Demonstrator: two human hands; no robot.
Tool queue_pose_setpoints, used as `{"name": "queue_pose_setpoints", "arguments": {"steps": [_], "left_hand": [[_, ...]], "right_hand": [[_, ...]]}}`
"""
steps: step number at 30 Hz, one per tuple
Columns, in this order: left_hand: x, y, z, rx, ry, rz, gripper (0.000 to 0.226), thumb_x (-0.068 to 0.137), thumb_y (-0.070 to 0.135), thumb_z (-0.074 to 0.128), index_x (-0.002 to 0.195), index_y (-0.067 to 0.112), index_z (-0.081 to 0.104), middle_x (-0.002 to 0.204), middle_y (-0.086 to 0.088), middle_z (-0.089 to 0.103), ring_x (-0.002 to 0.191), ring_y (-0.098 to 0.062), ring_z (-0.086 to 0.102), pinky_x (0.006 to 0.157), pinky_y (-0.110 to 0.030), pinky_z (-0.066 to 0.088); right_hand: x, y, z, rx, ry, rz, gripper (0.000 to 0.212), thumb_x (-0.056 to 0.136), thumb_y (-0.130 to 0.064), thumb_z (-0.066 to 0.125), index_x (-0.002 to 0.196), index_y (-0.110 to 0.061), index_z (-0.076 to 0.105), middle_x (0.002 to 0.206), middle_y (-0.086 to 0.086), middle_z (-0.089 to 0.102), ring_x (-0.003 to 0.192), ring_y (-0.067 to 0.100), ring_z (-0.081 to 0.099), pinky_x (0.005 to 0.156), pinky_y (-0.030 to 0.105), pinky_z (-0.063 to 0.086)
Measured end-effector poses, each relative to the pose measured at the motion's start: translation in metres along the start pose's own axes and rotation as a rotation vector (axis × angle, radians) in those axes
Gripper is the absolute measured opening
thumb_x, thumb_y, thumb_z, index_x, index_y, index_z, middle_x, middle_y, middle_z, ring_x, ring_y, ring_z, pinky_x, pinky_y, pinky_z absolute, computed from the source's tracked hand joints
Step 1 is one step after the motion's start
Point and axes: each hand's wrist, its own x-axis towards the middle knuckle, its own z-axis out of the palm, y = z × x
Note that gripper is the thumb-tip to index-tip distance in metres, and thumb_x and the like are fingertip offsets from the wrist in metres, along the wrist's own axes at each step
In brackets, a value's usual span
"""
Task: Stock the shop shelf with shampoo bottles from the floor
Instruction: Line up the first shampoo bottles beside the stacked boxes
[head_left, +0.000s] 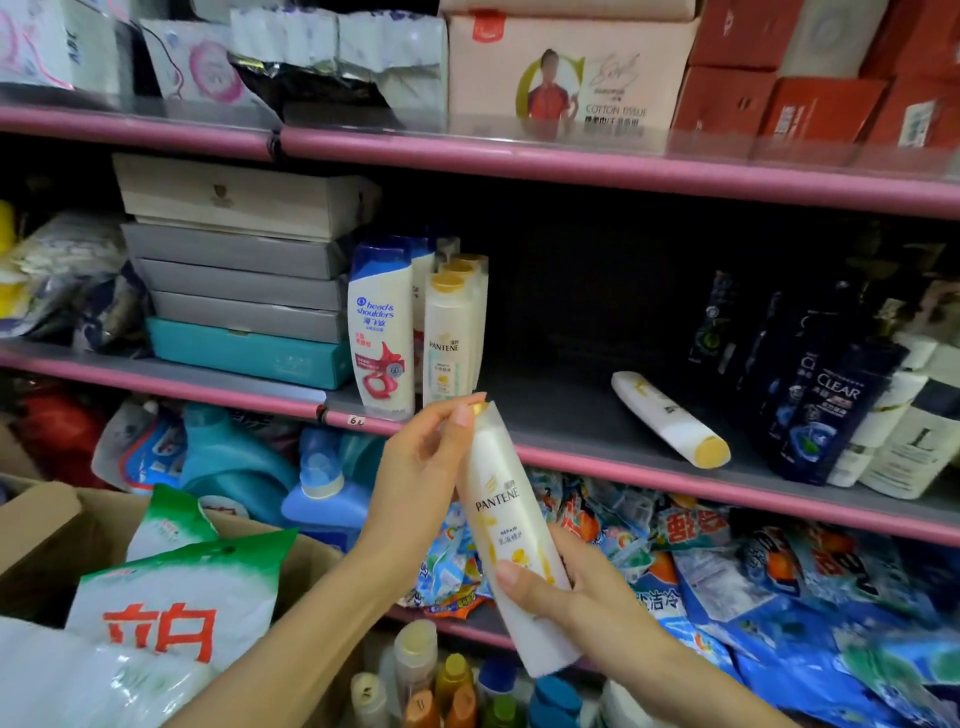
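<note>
Pantene bottle (511, 525) is being held up in front of the middle shelf (597, 457), tilted, its gold cap uppermost and just below the shelf's pink edge. The left hand (421, 467) is gripping the neck, its fingers (462, 415) curling over the cap, while the right hand (566, 582) is wrapping round the lower body with the thumb lying across the label. So both hands are closing on the same bottle, and it is not yet resting on anything.

Judging by the shelf, stocking is under way but far from finished. A short row of Pantene bottles (449, 332) is already standing upright at the left, just beside a Head & Shoulders bottle (382, 332). Another white bottle (670, 418) is lying on its side further right, near the front edge, and is probably waiting to be stood up. Dark Clear bottles (826, 405) are crowding the right end. Between the Pantene row and the Clear bottles a wide stretch of shelf is showing bare, which looks like the space being filled.

More bottles (431, 675) with coloured caps are showing low in the view below the hands; whether they are sitting on the floor or a lower shelf cannot be told. If they are the supply, several placements are remaining, starting with the bottle in hand.
</note>
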Motion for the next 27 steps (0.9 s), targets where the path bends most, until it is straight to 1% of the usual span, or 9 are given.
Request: {"name": "queue_pose_setpoints", "arguments": {"steps": [4, 6, 7, 8, 11, 14, 20, 24, 27], "left_hand": [[0.024, -0.004, -0.002, 0.068, 0.099, 0.014, 0.044, 0.083, 0.055, 0.053, 0.125, 0.043, 0.050, 0.112, 0.013, 0.065, 0.098, 0.003, 0.063, 0.084, -0.020, 0.049], [0.038, -0.008, -0.004, 0.208, 0.205, 0.009, 0.046, 0.089, 0.048, 0.051, 0.133, 0.035, 0.043, 0.113, 0.016, 0.060, 0.088, 0.013, 0.058, 0.072, -0.003, 0.043], [0.044, -0.011, -0.004, 0.283, 0.235, -0.001, 0.049, 0.091, 0.045, 0.051, 0.136, 0.030, 0.041, 0.115, 0.016, 0.056, 0.088, 0.012, 0.056, 0.067, -0.001, 0.040], [0.050, -0.014, -0.004, 0.349, 0.253, -0.009, 0.050, 0.092, 0.042, 0.051, 0.138, 0.026, 0.039, 0.120, 0.013, 0.054, 0.092, 0.007, 0.053, 0.069, -0.004, 0.038], [0.067, -0.031, -0.003, 0.516, 0.291, -0.032, 0.054, 0.092, 0.037, 0.054, 0.139, 0.016, 0.037, 0.135, 0.000, 0.047, 0.115, -0.016, 0.049, 0.094, -0.030, 0.041], [0.080, -0.045, 0.003, 0.598, 0.324, -0.044, 0.057, 0.091, 0.030, 0.058, 0.140, 0.011, 0.035, 0.143, -0.008, 0.038, 0.131, -0.023, 0.036, 0.110, -0.039, 0.030], [0.086, -0.067, 0.023, 0.546, 0.402, 0.006, 0.073, 0.086, 0.031, 0.064, 0.145, 0.014, 0.025, 0.150, -0.001, 0.025, 0.138, -0.018, 0.021, 0.115, -0.040, 0.022], [0.092, -0.079, 0.024, 0.749, 0.494, -0.038, 0.077, 0.085, 0.044, 0.061, 0.146, 0.017, 0.021, 0.150, -0.002, 0.027, 0.137, -0.022, 0.024, 0.108, -0.046, 0.024], [0.093, -0.085, 0.026, 0.815, 0.536, -0.049, 0.074, 0.084, 0.044, 0.062, 0.143, 0.017, 0.027, 0.145, -0.002, 0.035, 0.131, -0.024, 0.030, 0.102, -0.046, 0.028]], "right_hand": [[0.029, -0.017, -0.025, 0.120, 0.041, -0.071, 0.049, 0.072, -0.047, 0.074, 0.113, -0.025, 0.061, 0.101, -0.001, 0.073, 0.088, 0.015, 0.071, 0.070, 0.026, 0.054], [0.056, -0.026, -0.042, 0.135, 0.151, -0.131, 0.049, 0.072, -0.045, 0.076, 0.112, -0.024, 0.061, 0.104, 0.000, 0.072, 0.090, 0.015, 0.070, 0.073, 0.031, 0.056], [0.072, -0.031, -0.050, 0.128, 0.209, -0.155, 0.047, 0.072, -0.043, 0.075, 0.112, -0.024, 0.060, 0.105, -0.001, 0.072, 0.091, 0.013, 0.070, 0.075, 0.033, 0.057], [0.089, -0.035, -0.058, 0.107, 0.262, -0.179, 0.044, 0.074, -0.040, 0.075, 0.112, -0.024, 0.060, 0.104, -0.003, 0.072, 0.091, 0.010, 0.070, 0.075, 0.031, 0.057], [0.137, -0.041, -0.075, 0.001, 0.364, -0.232, 0.032, 0.080, -0.030, 0.074, 0.107, -0.026, 0.059, 0.099, -0.011, 0.070, 0.084, 0.000, 0.068, 0.063, 0.015, 0.053], [0.178, -0.031, -0.079, -0.054, 0.408, -0.235, 0.026, 0.080, -0.027, 0.075, 0.097, -0.033, 0.056, 0.094, -0.013, 0.068, 0.082, -0.002, 0.064, 0.057, 0.011, 0.049], [0.229, -0.005, -0.071, -0.034, 0.477, -0.252, 0.026, 0.078, -0.028, 0.077, 0.094, -0.032, 0.056, 0.093, -0.013, 0.068, 0.085, 0.001, 0.065, 0.062, 0.011, 0.048], [0.247, -0.003, -0.075, -0.053, 0.412, -0.253, 0.039, 0.080, -0.026, 0.075, 0.113, -0.022, 0.055, 0.102, -0.008, 0.067, 0.090, 0.001, 0.063, 0.069, 0.015, 0.048], [0.252, -0.001, -0.084, -0.142, 0.350, -0.212, 0.044, 0.079, -0.022, 0.076, 0.116, -0.020, 0.053, 0.099, -0.011, 0.064, 0.089, 0.000, 0.060, 0.068, 0.013, 0.046]]}}
